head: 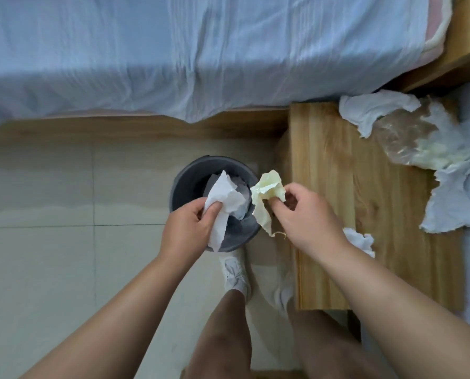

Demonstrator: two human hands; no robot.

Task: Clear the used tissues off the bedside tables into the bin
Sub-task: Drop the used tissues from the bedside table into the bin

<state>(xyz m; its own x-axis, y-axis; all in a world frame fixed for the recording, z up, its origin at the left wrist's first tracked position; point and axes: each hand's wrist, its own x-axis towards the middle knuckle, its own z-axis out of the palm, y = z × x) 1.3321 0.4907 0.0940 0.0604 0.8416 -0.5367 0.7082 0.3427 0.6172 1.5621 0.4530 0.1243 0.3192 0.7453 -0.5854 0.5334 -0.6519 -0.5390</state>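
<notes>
bare legs and white shoes (235,272) lowest in head view, just behind grey bin (184,181) on tiled floor. left hand (190,225) curled round white tissue (225,198) over the bin mouth, paper already inside. right hand (307,214) pinches pale yellow tissue (266,192) over bin's right rim, beside wooden bedside table (337,187). small tissue (361,240) on table by right wrist, large tissues (447,203) and clear plastic wrapper (403,132) toward far right. blue sheet (201,50) on top.
</notes>
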